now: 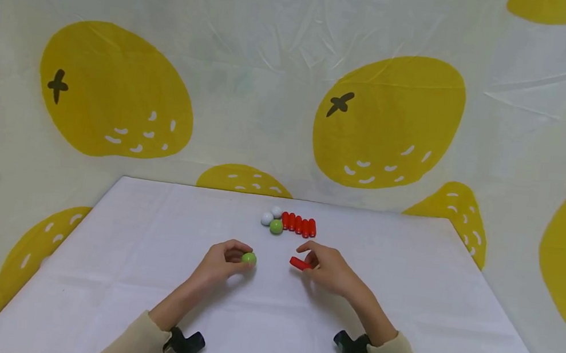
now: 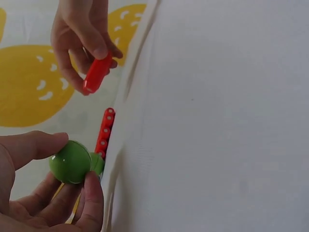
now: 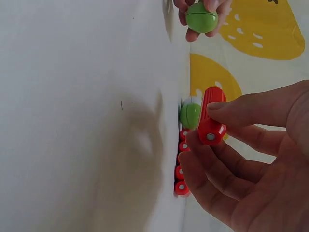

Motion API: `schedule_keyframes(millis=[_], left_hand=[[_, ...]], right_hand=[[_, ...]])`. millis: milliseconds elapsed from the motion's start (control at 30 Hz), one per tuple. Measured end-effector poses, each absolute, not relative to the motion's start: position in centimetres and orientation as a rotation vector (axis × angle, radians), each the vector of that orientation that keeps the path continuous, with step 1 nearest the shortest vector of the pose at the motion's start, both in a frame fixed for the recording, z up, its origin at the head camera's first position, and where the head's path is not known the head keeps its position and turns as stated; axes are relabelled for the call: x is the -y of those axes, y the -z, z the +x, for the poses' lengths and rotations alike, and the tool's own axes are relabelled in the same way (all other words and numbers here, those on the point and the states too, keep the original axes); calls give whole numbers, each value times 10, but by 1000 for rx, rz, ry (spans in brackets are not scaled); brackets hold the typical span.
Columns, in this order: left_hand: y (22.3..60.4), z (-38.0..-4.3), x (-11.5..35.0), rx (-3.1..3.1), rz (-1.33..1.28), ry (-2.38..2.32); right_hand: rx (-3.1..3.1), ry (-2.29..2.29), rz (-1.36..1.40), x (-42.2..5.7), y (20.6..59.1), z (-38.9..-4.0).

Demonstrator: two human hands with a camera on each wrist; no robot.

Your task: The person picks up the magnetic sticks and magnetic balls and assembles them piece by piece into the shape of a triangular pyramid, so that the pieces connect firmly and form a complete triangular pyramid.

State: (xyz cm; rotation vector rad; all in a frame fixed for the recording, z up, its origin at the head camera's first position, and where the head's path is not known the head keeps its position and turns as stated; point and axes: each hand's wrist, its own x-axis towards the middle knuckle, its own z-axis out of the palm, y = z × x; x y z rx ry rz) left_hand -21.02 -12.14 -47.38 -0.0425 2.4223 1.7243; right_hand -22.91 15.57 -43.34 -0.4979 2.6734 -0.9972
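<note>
My left hand [image 1: 223, 261] pinches a green ball [image 2: 70, 162] between thumb and fingertips; a thin seam runs round the ball. In my right hand [image 1: 329, 268] a short red ribbed rod [image 3: 212, 116] is held between thumb and fingers, a round silvery spot on its end. The two hands face each other over the white cloth, with a gap between ball and rod. Beyond them lies a second green ball [image 1: 276, 226] beside two white balls [image 1: 267, 218]. Just right of these balls, several more red rods [image 1: 298, 225] stand side by side in a row.
A white cloth covers the table [image 1: 266, 336], its far edge just behind the balls and rods. Behind it hangs a pale sheet [image 1: 253, 110] printed with yellow fruit. A black curved piece [image 1: 186, 343] sits at the left wrist, another [image 1: 350, 344] at the right.
</note>
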Motion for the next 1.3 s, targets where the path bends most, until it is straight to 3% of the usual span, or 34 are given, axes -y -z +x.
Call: schedule_keyframes(millis=[1300], left_hand=[[496,-194,136,-2418,414,-1646]], right_hand=[[-2519,928,-816,-128,426,-213]])
